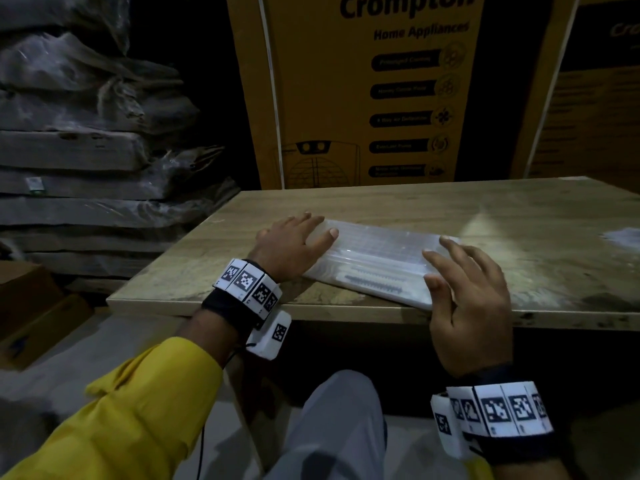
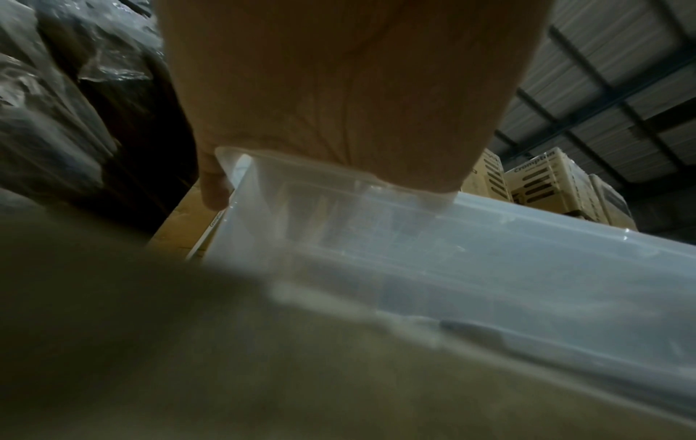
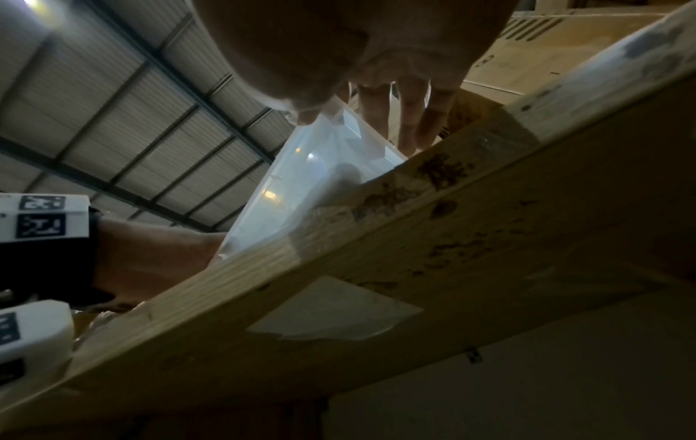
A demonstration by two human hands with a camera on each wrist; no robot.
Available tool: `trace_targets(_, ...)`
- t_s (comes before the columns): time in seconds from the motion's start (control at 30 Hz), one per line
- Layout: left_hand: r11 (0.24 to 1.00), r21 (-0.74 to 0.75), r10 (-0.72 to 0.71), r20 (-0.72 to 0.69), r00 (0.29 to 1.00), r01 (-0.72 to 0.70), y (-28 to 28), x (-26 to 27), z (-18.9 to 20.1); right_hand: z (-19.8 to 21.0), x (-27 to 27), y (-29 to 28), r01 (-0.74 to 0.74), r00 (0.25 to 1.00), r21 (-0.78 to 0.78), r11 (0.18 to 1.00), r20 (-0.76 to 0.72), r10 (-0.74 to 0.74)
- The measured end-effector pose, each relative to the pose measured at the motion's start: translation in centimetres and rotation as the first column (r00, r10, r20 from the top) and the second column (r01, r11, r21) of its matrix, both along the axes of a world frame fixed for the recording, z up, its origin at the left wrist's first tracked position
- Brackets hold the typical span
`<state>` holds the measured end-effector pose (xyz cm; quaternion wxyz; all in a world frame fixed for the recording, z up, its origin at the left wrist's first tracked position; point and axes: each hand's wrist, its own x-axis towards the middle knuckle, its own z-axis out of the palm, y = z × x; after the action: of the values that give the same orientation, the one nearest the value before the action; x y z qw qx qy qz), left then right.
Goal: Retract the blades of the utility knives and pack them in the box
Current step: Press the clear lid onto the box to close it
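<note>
A long translucent plastic box (image 1: 377, 251) lies slantwise with its lid down on the wooden table (image 1: 519, 216), near the front edge. Through the lid a dark, long, ribbed shape (image 1: 375, 284) shows dimly; I cannot tell whether it is a knife. My left hand (image 1: 311, 233) rests flat on the box's left end, thumb on the lid. My right hand (image 1: 446, 265) lies spread over the right end, thumb at the near edge. The left wrist view shows the box wall (image 2: 489, 268) under the palm. The right wrist view shows the box (image 3: 301, 178) above the table's edge.
A big yellow Crompton carton (image 1: 363, 81) stands right behind the table, with another at the far right. Stacked plastic-wrapped bundles (image 1: 86, 133) fill the left side. A cardboard box (image 1: 31, 306) sits on the floor at the left. Something pale (image 1: 623, 235) lies at the table's right edge.
</note>
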<state>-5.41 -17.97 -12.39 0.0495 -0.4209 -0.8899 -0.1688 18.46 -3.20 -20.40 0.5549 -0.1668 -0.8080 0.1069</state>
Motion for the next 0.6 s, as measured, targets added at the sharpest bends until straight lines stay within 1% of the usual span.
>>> trace_targets(0.13, 1.0, -0.008, -0.006, 0.014, 1.0, 0.007, 0.1, -0.1, -0.2, 0.1, 0.2, 0.5, -0.003, 0.999, 0.058, 0.998, 0.037, 0.0)
trace_targets(0.23, 0.999, -0.053, 0.006, 0.008, 1.0, -0.005, 0.1, 0.3, 0.1, 0.3, 0.6, 0.9, -0.002, 0.994, 0.086, 0.996, 0.113, -0.008)
trace_targets(0.3, 0.998, -0.058, 0.018, 0.001, 1.0, -0.018, 0.0, 0.8, 0.4, 0.2, 1.0, 0.9, -0.016, 0.985, 0.051, 0.999, 0.17, 0.007)
trace_targets(0.37, 0.997, -0.043, 0.058, -0.026, 0.998, -0.059, -0.2, 1.5, 0.5, 0.4, 1.1, 0.7, -0.047, 0.983, -0.004, 0.999, 0.18, 0.047)
trace_targets(0.43, 0.994, 0.032, 0.11, -0.04, 0.993, -0.109, -0.5, 2.3, 0.1, 0.8, 0.9, 0.3, -0.027, 0.986, 0.017, 0.999, 0.164, 0.024)
trace_targets(0.5, 0.982, 0.152, 0.123, -0.049, 0.991, -0.115, -0.9, 3.4, -0.7, 1.1, 0.1, -0.5, -0.01, 0.989, 0.008, 1.0, 0.147, 0.009)
trace_targets(0.53, 0.975, 0.205, 0.101, -0.05, 0.994, -0.088, -1.1, 4.0, -1.1, 1.3, -0.4, -1.2, -0.021, 0.989, -0.024, 0.999, 0.147, 0.024)
trace_targets(0.6, 0.965, 0.262, 0.016, -0.034, 0.999, -0.006, -1.5, 5.8, -1.7, 1.3, -1.6, -2.7, -0.058, 0.984, -0.095, 0.994, 0.16, 0.073)
